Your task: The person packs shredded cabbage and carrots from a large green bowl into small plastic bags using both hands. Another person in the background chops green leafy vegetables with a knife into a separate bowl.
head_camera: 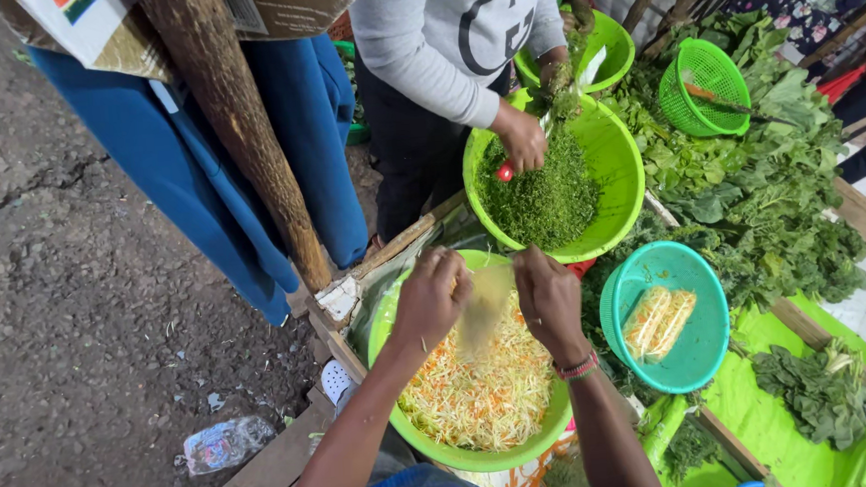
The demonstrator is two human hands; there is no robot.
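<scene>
My left hand (431, 296) and my right hand (548, 297) are raised over a lime green basin (386, 322) full of shredded cabbage and carrot (482, 391). Between them they hold a clear plastic bag (484, 306) by its top edges, with pale shreds showing inside. My right wrist wears a beaded band (578, 368). Both hands have their fingers pinched on the bag.
Across the stall another person in a grey top cuts greens with a knife (506, 172) into a second lime basin (616, 162) of chopped greens. A teal bowl (704, 327) holds shredded cabbage. Leafy greens (761, 193), a green basket (709, 86) and a wooden post (235, 115) stand around.
</scene>
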